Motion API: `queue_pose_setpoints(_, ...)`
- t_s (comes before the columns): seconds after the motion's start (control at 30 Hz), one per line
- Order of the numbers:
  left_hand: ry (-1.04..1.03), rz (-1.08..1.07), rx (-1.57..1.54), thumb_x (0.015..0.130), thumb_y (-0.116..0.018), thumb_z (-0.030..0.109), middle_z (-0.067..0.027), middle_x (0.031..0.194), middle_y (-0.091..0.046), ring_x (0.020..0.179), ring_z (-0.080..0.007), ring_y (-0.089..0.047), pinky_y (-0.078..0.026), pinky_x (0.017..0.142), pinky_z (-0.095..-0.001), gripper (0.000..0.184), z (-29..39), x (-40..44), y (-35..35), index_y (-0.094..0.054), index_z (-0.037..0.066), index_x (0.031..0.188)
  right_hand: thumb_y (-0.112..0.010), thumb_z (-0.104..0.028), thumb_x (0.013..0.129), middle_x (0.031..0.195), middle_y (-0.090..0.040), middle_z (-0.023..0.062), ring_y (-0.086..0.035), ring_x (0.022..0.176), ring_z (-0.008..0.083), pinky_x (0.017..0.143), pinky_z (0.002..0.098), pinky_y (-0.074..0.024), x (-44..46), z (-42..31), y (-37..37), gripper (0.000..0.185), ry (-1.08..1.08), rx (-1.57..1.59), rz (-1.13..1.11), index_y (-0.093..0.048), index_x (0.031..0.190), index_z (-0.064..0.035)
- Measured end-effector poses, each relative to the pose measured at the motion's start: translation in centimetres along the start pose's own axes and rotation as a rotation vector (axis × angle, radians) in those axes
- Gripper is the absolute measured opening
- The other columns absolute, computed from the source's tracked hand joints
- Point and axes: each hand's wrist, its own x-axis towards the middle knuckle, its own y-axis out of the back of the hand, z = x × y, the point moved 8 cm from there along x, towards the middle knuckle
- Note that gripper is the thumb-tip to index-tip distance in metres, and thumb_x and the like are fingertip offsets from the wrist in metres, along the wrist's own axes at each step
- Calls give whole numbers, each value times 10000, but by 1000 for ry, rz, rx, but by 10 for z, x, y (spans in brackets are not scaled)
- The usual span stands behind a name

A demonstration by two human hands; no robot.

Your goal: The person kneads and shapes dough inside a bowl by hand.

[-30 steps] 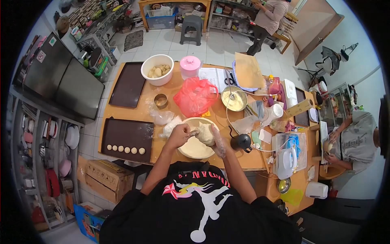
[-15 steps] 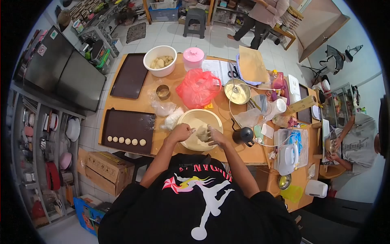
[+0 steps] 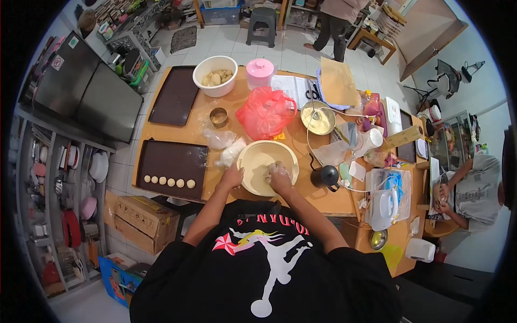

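A cream-coloured bowl [image 3: 292, 161] stands at the table's front edge, with pale flour or dough mixture inside. My left hand [image 3: 232, 177] is closed at the bowl's left rim, steadying it. Inside the bowl, toward its right side, my right hand [image 3: 278, 177] is closed on a lump of dough, mostly hidden under the fingers. To the left, a dark baking tray [image 3: 172, 161] carries a row of several small round dough balls [image 3: 171, 182]. A clear plastic bag with white powder [image 3: 233, 153] lies beside the bowl.
Behind the bowl sit a red plastic bag [image 3: 266, 114], a metal ring [image 3: 218, 117] and a white tub of dough pieces [image 3: 215, 91]. At right are a metal bowl [image 3: 318, 118] and a black pitcher [image 3: 325, 177]. A seated person [image 3: 474, 183] works at far right; another stands behind.
My left hand has moved from above the bowl down to its left rim. My right hand has gone lower into the bowl, and its fingers have closed on the dough.
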Motion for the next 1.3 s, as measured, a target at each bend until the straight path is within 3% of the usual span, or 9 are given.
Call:
queue_pose_setpoints(0.13, 11, 22, -127, 955, -495, 294, -241, 867, -653, 584, -317, -654, -532, 575, -422, 402, -3, -2, -6, -467, -54, 1153, -713, -219, 780, 1207, -488, 291, -541, 1073, 459, 890, 508, -464, 13, 4, -5, 733, -87, 29, -132, -330, 1385, -61)
queue_pose_setpoints(0.23, -71, 100, -51, 956, -485, 287, -284, 966, -635, 812, -397, -659, -517, 743, -481, 404, -33, 30, -20, -457, -52, 1175, -682, -236, 806, 1189, -518, 290, -579, 1034, 452, 878, 508, -476, 16, 1, -29, 709, 30, -189, -135, -331, 1399, -70)
queue_pose_setpoints(0.4, -68, 124, -31, 951, -485, 292, -322, 1092, -589, 1045, -460, -571, -441, 902, -515, 411, -33, 33, -20, -462, -49, 1180, -562, -214, 863, 1124, -551, 269, -608, 1001, 399, 838, 530, -479, 13, 5, -34, 421, -26, -76, -179, -459, 1251, -89)
queue_pose_setpoints(0.53, -94, 139, -59, 948, -491, 301, -313, 1105, -589, 1055, -460, -569, -442, 908, -505, 408, -24, 22, -14, -466, -30, 1186, -608, -240, 817, 1090, -592, 244, -619, 966, 403, 867, 504, -481, 20, -3, -24, 431, -73, -78, -236, -519, 1200, -62)
queue_pose_setpoints(0.63, -73, 128, -87, 946, -496, 304, -302, 1111, -592, 1061, -451, -570, -442, 908, -501, 416, -30, 24, -16, -465, -20, 1205, -636, -211, 777, 1095, -575, 231, -563, 1075, 399, 885, 512, -468, 16, -12, -28, 432, -72, -6, -149, -525, 1165, -57)
queue_pose_setpoints(0.83, -119, 127, -101, 936, -521, 294, -296, 1115, -593, 1060, -441, -576, -445, 905, -499, 402, -28, 26, -16, -473, -2, 1204, -682, -251, 755, 1254, -448, 258, -358, 1253, 456, 967, 511, -414, 13, -5, -26, 509, -84, -83, -90, -516, 1197, -61)
queue_pose_setpoints(1.03, -171, 301, -2, 933, -522, 277, -290, 1100, -603, 1035, -459, -579, -450, 882, -517, 354, 5, 5, 4, -462, 20, 1168, -649, -387, 806, 1375, -370, 292, -385, 1230, 468, 1026, 513, -375, 3, -12, 15, 655, -127, -39, 58, -453, 1347, -74)
queue_pose_setpoints(1.13, -200, 343, -53, 942, -504, 266, -290, 1047, -619, 999, -477, -583, -446, 857, -543, 323, 4, 17, 2, -449, 25, 1149, -603, -370, 861, 1311, -435, 269, -426, 1201, 450, 1002, 503, -393, 28, 27, -54, 522, 154, 44, 15, -524, 1292, -87)
queue_pose_setpoints(1.3, -256, 427, -12, 956, -475, 251, -292, 949, -628, 903, -495, -596, -447, 797, -569, 274, -1, 28, -2, -447, 35, 1123, -629, -275, 852, 1096, -570, 241, -510, 1119, 384, 947, 471, -422, 11, -8, 10, 365, 130, 218, -36, -636, 1162, -84)
